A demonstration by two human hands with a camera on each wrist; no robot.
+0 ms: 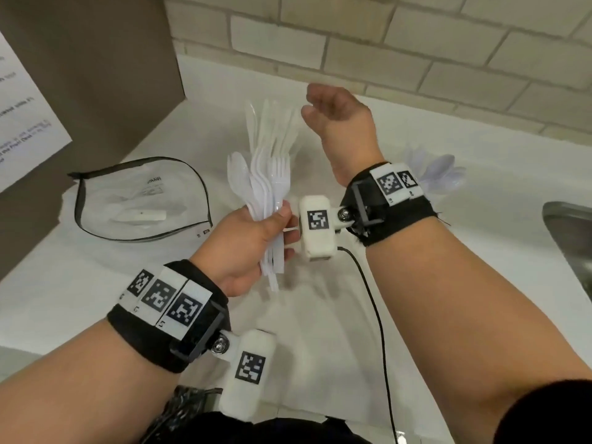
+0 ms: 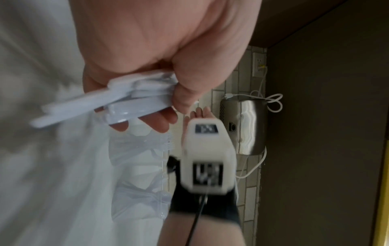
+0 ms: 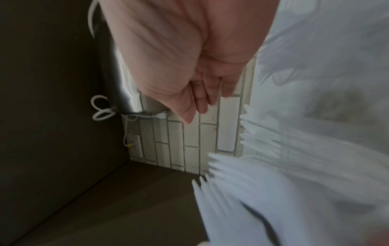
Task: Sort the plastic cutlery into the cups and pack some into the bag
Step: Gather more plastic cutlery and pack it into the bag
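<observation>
Left hand [image 1: 246,238] clutches the cutlery bundle [image 1: 269,187] by its handles (light, slippery, probably splaying); right hand [image 1: 336,113] hangs loose, empty.

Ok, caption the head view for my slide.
Left hand grips a bundle of white plastic cutlery; the open right hand hovers beside its tips, clear bag lying left.

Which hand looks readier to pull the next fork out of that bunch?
Probably the right hand. It is free, its fingers relaxed, raised just beside the tips of the white cutlery bundle. The left hand is occupied, gripping that bundle by the handles.
</observation>
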